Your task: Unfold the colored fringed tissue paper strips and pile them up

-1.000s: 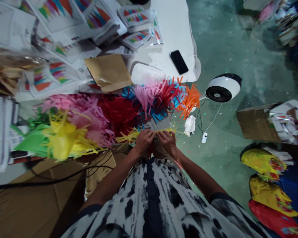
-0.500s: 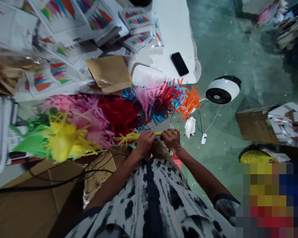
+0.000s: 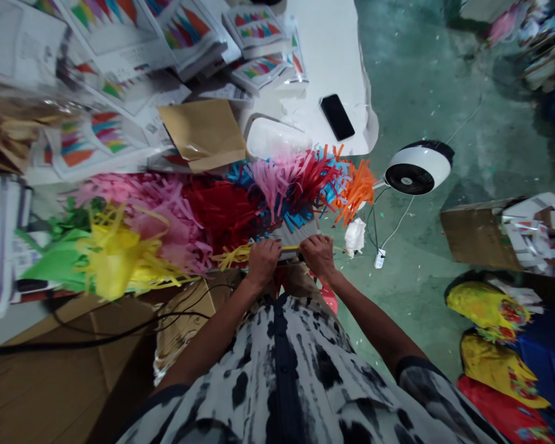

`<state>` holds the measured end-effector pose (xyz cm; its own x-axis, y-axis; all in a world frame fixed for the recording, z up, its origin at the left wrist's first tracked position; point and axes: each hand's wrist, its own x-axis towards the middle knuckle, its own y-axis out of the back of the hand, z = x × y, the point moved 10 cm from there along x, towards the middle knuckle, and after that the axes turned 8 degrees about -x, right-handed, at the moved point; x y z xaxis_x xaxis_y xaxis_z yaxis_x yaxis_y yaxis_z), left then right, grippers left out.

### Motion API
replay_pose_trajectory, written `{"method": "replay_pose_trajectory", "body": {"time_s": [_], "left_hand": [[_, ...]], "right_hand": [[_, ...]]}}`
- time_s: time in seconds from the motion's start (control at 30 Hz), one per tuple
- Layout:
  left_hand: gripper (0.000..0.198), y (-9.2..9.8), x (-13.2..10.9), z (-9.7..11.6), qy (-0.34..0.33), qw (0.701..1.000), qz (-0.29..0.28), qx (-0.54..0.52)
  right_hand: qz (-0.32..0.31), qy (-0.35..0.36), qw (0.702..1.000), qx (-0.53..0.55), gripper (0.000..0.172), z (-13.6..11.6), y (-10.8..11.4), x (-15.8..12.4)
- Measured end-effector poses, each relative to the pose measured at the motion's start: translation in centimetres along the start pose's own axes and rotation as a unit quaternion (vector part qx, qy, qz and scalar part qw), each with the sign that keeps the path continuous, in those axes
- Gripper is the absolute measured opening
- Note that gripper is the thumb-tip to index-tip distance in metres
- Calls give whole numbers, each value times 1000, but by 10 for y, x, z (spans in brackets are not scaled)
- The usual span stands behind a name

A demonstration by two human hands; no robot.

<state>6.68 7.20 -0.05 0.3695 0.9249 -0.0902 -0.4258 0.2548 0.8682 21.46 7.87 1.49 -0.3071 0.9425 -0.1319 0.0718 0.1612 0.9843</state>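
My left hand (image 3: 263, 263) and my right hand (image 3: 317, 256) pinch a narrow yellow fringed paper strip (image 3: 277, 248) between them, just above my lap. Its frayed end (image 3: 231, 254) runs off to the left over the heaped fringe. A grey flat stack of paper (image 3: 296, 237) lies just beyond my fingers, partly under blue fringed strips (image 3: 287, 216). Pink, red (image 3: 222, 213) and yellow fringed paper bunches (image 3: 115, 259) spread out to the left of my hands, with an orange bunch (image 3: 355, 191) to the right.
A white table (image 3: 333, 55) beyond the fringe holds a black phone (image 3: 337, 117), a white plastic container (image 3: 277, 139), a kraft envelope (image 3: 201, 135) and printed sheets (image 3: 185, 31). A white fan (image 3: 419, 168) sits on the green floor to the right. Cardboard (image 3: 60, 376) and black cables lie lower left.
My hands have drawn slightly farther apart, and the yellow strip between them now runs straighter. The view has shifted only a little.
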Motion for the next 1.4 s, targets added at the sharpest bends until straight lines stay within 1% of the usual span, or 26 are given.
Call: {"method": "replay_pose_trajectory", "body": {"time_s": [0.17, 0.3, 0.33, 0.37, 0.4, 0.47, 0.5, 0.53, 0.6, 0.7, 0.77, 0.87, 0.93, 0.97, 1.03, 1.13, 1.2, 1.3, 1.4], "left_hand": [[29, 15, -3, -18, 55, 998, 10, 33], [27, 20, -6, -29, 63, 997, 24, 28], [25, 19, -7, -30, 51, 998, 30, 20], [23, 18, -7, -28, 25, 999, 33, 8], [23, 15, -8, -23, -16, 999, 31, -8], [32, 6, -11, -10, -118, 992, 12, -38], [37, 1, -14, -5, -159, 986, 0, -47], [41, -3, -16, -2, -185, 981, -9, -51], [44, -6, -17, -3, -194, 980, -12, -46], [43, -3, -16, -5, -166, 985, -3, -45], [41, 2, -18, -1, -151, 987, -1, -51], [42, 6, -25, 12, -152, 987, -5, -58], [42, 5, -33, 18, -151, 986, 0, -64], [42, 3, -37, 19, -150, 986, 6, -67], [39, -3, -44, 18, -145, 987, 18, -71], [36, -13, -52, 14, -147, 986, 23, -75], [34, -17, -56, 12, -149, 986, 21, -78], [28, -18, -59, 15, -151, 985, 17, -77], [20, -16, -61, 18, -137, 988, 19, -68]], "right_hand": [[-36, -69, 996, 35, 14, 6, 4, 7], [-49, -103, 993, 38, 13, 10, 1, 11], [-50, -104, 993, 39, 13, 10, 1, 11], [-48, -104, 993, 41, 12, 10, 1, 11], [-45, -103, 993, 43, 11, 9, 1, 11], [-37, -98, 993, 45, 8, 9, 3, 10], [-35, -96, 994, 45, 6, 10, 4, 10], [-33, -94, 994, 45, 6, 11, 5, 10], [-31, -91, 994, 44, 5, 14, 7, 9], [-8, -96, 995, 28, 9, 21, 12, 5], [17, -70, 997, 11, 19, 15, 13, 0], [28, 47, 998, 8, 33, -18, 3, -17], [31, 104, 994, 18, 36, -39, -8, -32], [36, 113, 993, 22, 35, -45, -13, -38], [46, 107, 993, 26, 32, -51, -20, -46], [59, 89, 994, 21, 22, -54, -26, -48], [68, 86, 994, 11, 19, -56, -27, -46], [74, 98, 992, 0, 17, -60, -28, -44], [64, 128, 990, 1, 12, -65, -30, -47]]}}
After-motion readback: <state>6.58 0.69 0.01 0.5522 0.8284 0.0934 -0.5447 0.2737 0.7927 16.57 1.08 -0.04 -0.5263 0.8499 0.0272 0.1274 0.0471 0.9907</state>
